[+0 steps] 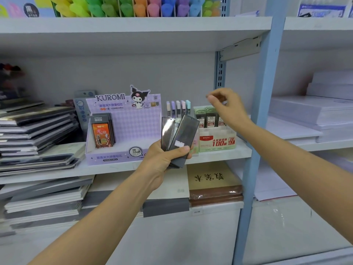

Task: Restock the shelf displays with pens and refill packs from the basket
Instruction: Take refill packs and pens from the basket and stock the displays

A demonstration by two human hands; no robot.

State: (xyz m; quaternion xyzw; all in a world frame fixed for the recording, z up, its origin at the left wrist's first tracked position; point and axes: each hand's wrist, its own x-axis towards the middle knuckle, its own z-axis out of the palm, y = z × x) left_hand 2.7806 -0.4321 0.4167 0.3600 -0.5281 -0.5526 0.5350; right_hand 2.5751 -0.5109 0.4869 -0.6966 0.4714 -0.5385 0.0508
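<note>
My left hand (164, 159) grips a fan of flat dark refill packs (178, 133), held upright in front of the middle shelf. Behind them stands a purple Kuromi display box (124, 129) with a few orange-fronted packs (102, 131) at its left end. To its right is a small stand of pastel lead tubes (178, 108), then a green and white lead display box (216, 138). My right hand (226, 107) hovers above that green box with fingers curled and pinched; it is blurred, and I cannot tell if it holds anything.
Stacks of dark notebooks (36, 131) fill the left of the middle shelf (219, 155). A blue upright post (261, 111) divides the shelving. White paper stacks (313, 109) lie to the right. Coloured highlighters (133, 6) line the top shelf. Brown books (214, 184) sit below.
</note>
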